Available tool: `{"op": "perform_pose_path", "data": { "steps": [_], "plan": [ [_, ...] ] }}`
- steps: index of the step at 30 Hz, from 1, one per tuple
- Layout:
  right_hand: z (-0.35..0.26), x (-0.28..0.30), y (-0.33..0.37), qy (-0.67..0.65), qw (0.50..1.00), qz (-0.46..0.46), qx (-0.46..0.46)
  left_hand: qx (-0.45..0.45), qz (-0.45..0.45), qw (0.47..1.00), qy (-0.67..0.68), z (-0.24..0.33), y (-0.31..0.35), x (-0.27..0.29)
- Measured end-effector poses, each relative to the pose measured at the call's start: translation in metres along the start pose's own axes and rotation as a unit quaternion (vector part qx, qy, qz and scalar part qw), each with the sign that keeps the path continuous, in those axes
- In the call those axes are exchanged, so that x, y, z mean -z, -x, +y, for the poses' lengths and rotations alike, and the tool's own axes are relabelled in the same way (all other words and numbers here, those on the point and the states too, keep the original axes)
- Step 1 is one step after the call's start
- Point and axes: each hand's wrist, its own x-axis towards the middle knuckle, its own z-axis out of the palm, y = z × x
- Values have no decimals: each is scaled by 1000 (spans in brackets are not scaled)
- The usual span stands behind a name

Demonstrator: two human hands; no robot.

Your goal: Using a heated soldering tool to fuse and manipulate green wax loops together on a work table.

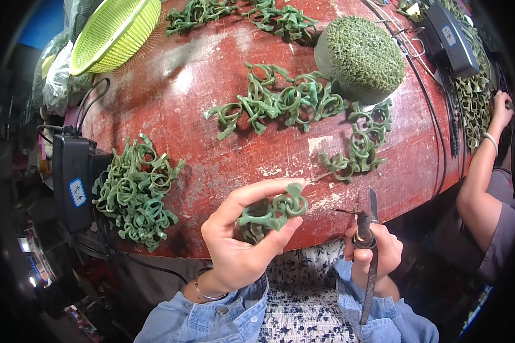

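I have the left hand [240,248] half curled around a waxy-looking green cluster [263,220] of joined rings, above the table's near edge. I have the right hand [386,248] closed around a dark pen-like tool [363,226] with a thin tip; a flat metal blade [373,206] juts up beside it. On the scuffed red table [200,166], I see a tangled ring heap [134,197] at left and a rough-topped green cylinder [363,54] at far right. A black box [71,183] crowds the left edge; a cable [455,134] runs along the right.

1 head-worn fisheye looks down, near the table [180,117].
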Motion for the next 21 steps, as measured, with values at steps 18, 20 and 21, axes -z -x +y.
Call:
{"op": "perform_pose_path", "data": {
  "steps": [18, 20, 21],
  "plan": [
    [-10, -8, -3, -63, 997, 19, -44, -118, -66, 988, -73, 1, -4, 2],
    [-12, -10, -4, -66, 997, 12, -36, -128, -70, 986, -79, 2, -5, 1],
    [-14, -10, -6, -72, 997, 8, -40, -128, -69, 986, -78, 2, -5, 2]
  ]
}}
